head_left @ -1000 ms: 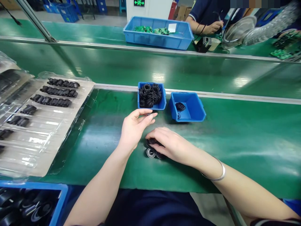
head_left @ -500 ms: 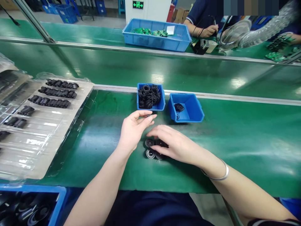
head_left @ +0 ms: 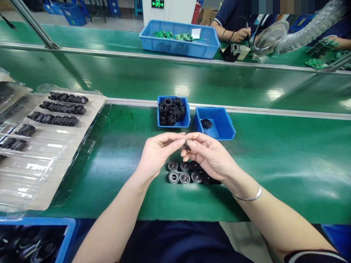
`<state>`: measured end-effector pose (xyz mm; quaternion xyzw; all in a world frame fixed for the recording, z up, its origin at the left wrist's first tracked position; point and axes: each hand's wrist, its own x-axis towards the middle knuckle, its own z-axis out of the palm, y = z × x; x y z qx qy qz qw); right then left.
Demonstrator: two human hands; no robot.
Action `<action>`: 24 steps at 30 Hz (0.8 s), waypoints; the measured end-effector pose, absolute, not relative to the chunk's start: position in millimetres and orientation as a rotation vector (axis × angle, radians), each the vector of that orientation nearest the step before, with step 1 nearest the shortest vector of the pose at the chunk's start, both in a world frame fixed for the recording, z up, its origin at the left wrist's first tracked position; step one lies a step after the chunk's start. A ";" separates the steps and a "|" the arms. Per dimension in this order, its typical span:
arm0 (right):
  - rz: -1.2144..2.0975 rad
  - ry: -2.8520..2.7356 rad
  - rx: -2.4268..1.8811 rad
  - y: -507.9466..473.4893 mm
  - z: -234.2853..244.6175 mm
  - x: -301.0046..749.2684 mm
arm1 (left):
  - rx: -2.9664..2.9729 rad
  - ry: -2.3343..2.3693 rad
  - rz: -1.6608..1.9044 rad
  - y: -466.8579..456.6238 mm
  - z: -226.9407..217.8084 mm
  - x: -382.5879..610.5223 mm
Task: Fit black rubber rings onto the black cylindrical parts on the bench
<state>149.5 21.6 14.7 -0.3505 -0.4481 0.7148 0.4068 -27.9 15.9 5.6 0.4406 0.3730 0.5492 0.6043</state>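
1. the left hand (head_left: pixel 160 153) and the right hand (head_left: pixel 207 153) are both narrow, not open. their fingertips come together and seem to hold one small dark piece (head_left: pixel 187 146) above the green belt (head_left: pixel 274 164).
2. the work in hand appears to be fine finger handling of this one piece. two rows of round black parts (head_left: pixel 185 172) lie at 6 o'clock from the fingertips.
3. at 12 o'clock is a blue bin (head_left: pixel 173 125) full of black rings (head_left: pixel 170 111). at 1 o'clock, a second blue bin (head_left: pixel 219 124) has only a few rings. at 9 o'clock lies a clear plastic tray (head_left: pixel 55 175) with rows of black parts (head_left: pixel 53 118).
4. the next move seems to call for a steady, small pinch, because the piece is tiny.
5. the fingers hide most of the piece, so its shape is hard to see. it is not possible to tell which hand bears it more.
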 end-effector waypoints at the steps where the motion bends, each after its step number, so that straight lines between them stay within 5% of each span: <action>1: 1.780 -1.169 -0.891 20.8 15.1 151.6 | 1.015 0.877 1.295 16.8 5.4 -28.5; 10: 1.050 -2.415 -0.781 -9.4 17.5 155.9 | 0.944 0.972 1.361 21.6 3.5 -28.8; 24: 0.798 -2.582 -0.708 -14.9 3.2 150.4 | 0.925 0.974 1.338 21.7 0.1 -29.9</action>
